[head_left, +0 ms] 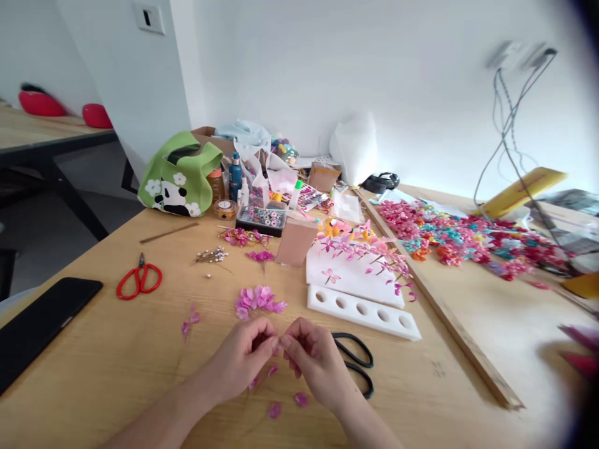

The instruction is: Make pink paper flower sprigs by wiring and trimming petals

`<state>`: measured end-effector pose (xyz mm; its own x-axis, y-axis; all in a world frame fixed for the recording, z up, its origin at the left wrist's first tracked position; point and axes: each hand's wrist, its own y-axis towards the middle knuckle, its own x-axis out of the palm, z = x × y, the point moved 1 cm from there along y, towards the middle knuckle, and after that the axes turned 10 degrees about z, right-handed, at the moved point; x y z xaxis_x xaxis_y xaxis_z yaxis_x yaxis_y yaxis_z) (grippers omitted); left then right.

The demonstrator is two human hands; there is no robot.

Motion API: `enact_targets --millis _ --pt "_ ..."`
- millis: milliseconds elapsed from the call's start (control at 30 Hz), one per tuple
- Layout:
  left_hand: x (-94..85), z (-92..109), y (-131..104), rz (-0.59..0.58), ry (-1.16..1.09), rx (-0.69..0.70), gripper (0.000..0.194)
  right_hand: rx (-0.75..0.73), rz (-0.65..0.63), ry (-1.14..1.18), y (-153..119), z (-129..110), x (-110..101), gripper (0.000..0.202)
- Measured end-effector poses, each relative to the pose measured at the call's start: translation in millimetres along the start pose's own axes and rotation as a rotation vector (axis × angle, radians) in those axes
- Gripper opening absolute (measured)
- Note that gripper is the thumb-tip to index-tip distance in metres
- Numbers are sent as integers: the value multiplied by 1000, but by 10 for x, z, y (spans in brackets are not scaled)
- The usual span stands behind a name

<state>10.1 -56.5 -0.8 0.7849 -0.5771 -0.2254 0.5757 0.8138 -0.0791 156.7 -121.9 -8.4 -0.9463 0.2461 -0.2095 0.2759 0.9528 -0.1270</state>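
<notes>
My left hand [250,352] and my right hand [311,358] meet fingertip to fingertip above the wooden table. Both are closed in a pinch. What they pinch is too small and hidden to make out, though a bit of pink shows just below the fingertips. Under and in front of the hands lie loose pink petals [274,410]. A pile of pink petals [259,300] sits just beyond my left hand. Scissors with black handles [367,350] lie beside my right hand, their blades hidden by it.
Red-handled scissors [140,279] and a black phone-like slab [44,327] lie left. Right of centre, a white foam block with holes [362,310] stands before branches of pink flowers [355,248]. A wooden strip [449,324] separates these from heaped colourful flowers [449,234]. A green bag [187,178] stands behind.
</notes>
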Motion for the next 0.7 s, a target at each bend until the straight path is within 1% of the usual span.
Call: enact_targets --millis 67,200,333,500,567,700 --pt "-12 7 -3 5 13 23 23 1 1 12 1 -6 -9 38" --pt "-28 13 -5 -28 -9 34 23 -12 10 24 4 -14 -41 37" --pt "-40 14 2 -38 -14 40 23 -35 37 33 4 -21 -69 34" --pt "-66 -21 18 -27 79 90 24 -41 72 72 8 -30 -98 36" --pt "-82 -51 21 -11 141 136 24 -40 97 95 17 -43 -124 37" --pt "-130 -99 21 69 235 205 25 -39 145 138 49 -79 -209 39"
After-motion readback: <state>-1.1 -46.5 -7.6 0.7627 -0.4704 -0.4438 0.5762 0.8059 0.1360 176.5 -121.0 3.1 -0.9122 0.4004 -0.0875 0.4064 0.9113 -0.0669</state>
